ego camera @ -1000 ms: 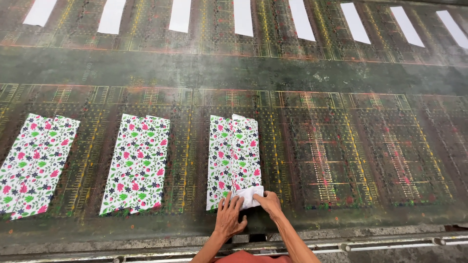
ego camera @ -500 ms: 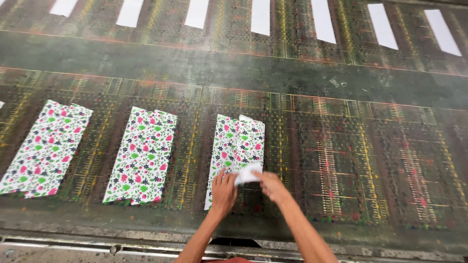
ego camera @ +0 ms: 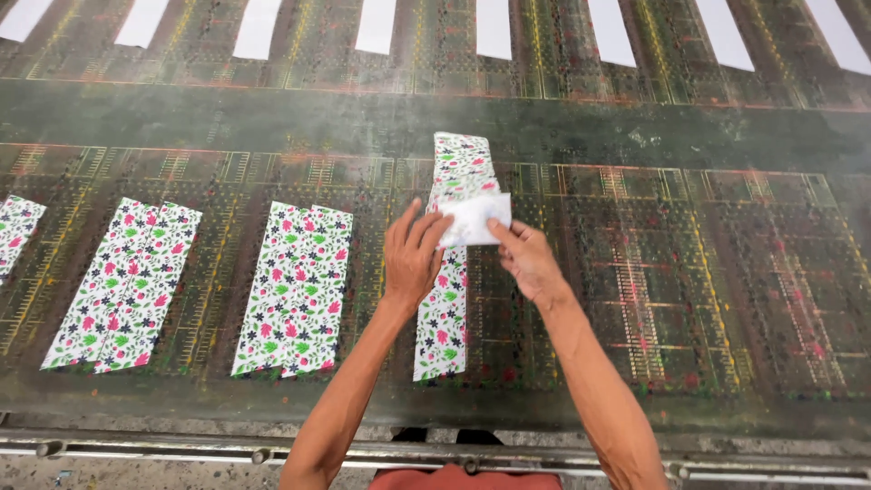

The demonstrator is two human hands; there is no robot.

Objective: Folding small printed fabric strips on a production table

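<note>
Big change from a moment ago: the floral fabric strip (ego camera: pixel 445 308) that lay flat and wide on the surface (ego camera: pixel 689 272) is now lifted at its near end and looks narrower, with the white underside (ego camera: pixel 472 220) turned up toward the camera. Half a second back both hands sat low by the near edge; now they are raised over the middle of the printed bed, and the view has slid so that the other strips sit further left.

Left hand (ego camera: pixel 413 254): arm stretched forward from the bottom of the frame, palm down, fingers spread and reaching up to the left edge of the white flap, fingertips on it. Right hand (ego camera: pixel 526 259): arm angled in from the lower right, wrist bent inward, thumb and forefinger pinched shut on the right corner of the flap. Whether the left grip truly clamps the cloth or only presses on it is hard to say from this angle.

The strip runs from the far green band down between the two forearms to the near edge, its lower part flat on the surface. Two more floral strips (ego camera: pixel 295 290) (ego camera: pixel 127 286) lie flat to the left, well apart from the hands. White blank strips (ego camera: pixel 494 27) line the far row.
</note>
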